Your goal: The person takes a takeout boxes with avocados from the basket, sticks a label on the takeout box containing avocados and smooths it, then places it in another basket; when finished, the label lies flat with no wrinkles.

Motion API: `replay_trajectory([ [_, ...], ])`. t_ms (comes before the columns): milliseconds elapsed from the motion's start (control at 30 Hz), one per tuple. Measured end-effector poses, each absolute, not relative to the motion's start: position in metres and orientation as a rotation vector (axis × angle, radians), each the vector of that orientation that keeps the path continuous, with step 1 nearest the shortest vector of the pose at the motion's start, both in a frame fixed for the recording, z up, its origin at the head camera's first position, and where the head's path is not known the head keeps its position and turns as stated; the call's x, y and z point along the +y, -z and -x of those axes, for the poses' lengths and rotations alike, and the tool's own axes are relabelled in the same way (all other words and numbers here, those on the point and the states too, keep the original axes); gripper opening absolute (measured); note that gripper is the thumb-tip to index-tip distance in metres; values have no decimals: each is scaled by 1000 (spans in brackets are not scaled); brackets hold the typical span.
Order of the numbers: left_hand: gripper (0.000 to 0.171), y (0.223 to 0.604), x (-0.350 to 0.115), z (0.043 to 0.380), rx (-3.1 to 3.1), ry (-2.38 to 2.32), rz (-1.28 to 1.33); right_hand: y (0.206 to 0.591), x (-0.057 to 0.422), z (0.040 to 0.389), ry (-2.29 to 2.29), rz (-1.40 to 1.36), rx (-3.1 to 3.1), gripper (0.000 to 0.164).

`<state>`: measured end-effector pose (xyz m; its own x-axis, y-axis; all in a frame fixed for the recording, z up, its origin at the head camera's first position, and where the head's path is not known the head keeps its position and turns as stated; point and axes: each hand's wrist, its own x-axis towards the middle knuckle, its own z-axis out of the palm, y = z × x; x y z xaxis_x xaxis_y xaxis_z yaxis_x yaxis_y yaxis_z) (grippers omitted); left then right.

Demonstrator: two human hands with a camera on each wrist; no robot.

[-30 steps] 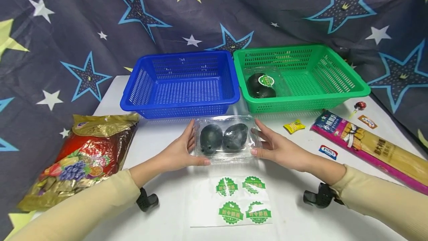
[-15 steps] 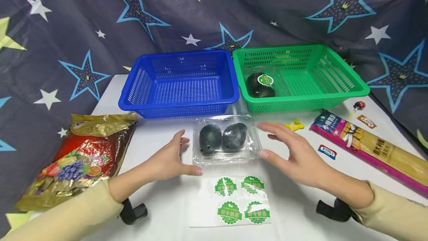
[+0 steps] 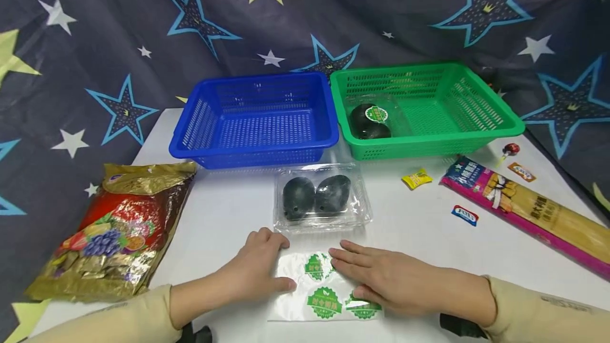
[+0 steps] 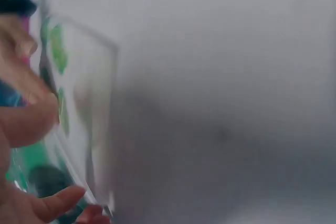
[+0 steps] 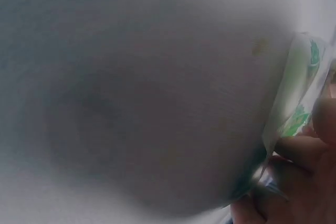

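A white sheet of green round stickers (image 3: 290,306) lies on the table in front of me. My right hand (image 3: 391,279) rests over its right side, fingers straight, covering the upper right sticker. My left hand (image 3: 254,266) is at the sheet's left edge, thumb over the margin and fingers loosely bent. In the right wrist view, a sheet corner (image 5: 286,95) stands slightly raised beside the right fingers (image 5: 302,153). Just beyond the sheet sits a clear plastic clamshell box (image 3: 359,216) holding two dark green, avocado-like fruits (image 3: 299,197).
A blue basket (image 3: 254,155) and a green basket (image 3: 429,147) stand at the back; the green one holds a stickered fruit box (image 3: 376,115). A large candy bag (image 3: 119,226) lies left. Right are a noodle pack (image 3: 524,208), wrapped candies (image 3: 416,179) and a lollipop (image 3: 511,149).
Both hands have let go of the clamshell box and drawn back toward me to the sticker sheet. The box stays where it was set down.
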<state>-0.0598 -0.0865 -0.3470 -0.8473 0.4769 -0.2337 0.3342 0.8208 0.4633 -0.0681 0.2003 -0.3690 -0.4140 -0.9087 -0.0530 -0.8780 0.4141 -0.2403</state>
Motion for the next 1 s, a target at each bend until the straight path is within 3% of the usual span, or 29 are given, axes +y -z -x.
replay_trajectory([
  [167, 85, 354, -83, 37, 2735, -92, -1021, 371, 198, 68, 222, 1609, 2491, 54],
  [300, 89, 362, -82, 25, 2573, 96, -1154, 367, 194, 71, 202, 1585, 2480, 53],
  [667, 80, 363, -79, 26, 2429, 50, -1099, 365, 161, 86, 231, 1628, 2452, 49],
  [1000, 74, 360, -77, 38, 2835, -257, -910, 371, 157, 89, 271, 1595, 2513, 51],
])
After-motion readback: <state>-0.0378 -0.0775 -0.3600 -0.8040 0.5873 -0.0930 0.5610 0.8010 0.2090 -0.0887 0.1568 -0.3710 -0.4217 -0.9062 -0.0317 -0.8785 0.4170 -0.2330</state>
